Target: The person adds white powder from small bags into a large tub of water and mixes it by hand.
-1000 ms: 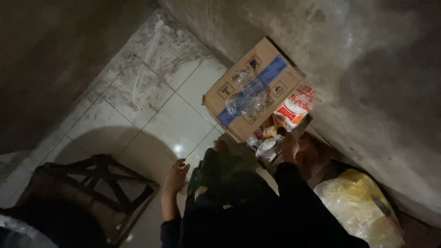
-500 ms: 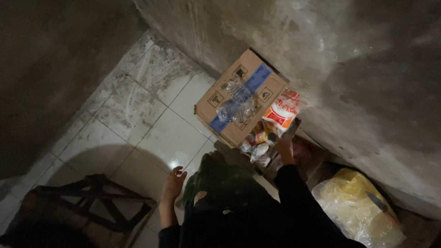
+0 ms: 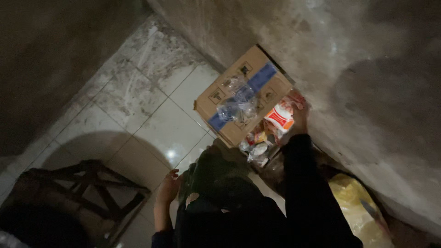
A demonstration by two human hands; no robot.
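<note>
Head view, dim light, read from left to right. At the lower left I see a dark wooden stool (image 3: 87, 193) standing on the pale tiled floor (image 3: 151, 119), which carries one bright glare spot near the middle of the frame. Next comes my left hand (image 3: 169, 186), bare, hanging just beside a dark bundle of cloth (image 3: 220, 183); its fingers are loosely curled and partly spread, and I cannot tell whether they touch the bundle. Above the centre lies a cardboard box flap (image 3: 243, 98) with a blue stripe, set against the foot of the rough grey wall (image 3: 349, 69); a crumpled clear plastic wrapper (image 3: 236, 103) rests on the flap. Just right of the flap, my right hand (image 3: 298, 115), in a dark sleeve, is closed on a red-and-white snack packet (image 3: 280, 117), held at the edge of the open box near the wall. Below this packet I see several small wrapped packets (image 3: 257, 147), too blurred to identify further. At the lower right a yellow plastic bag (image 3: 356, 206) lies along the wall.
</note>
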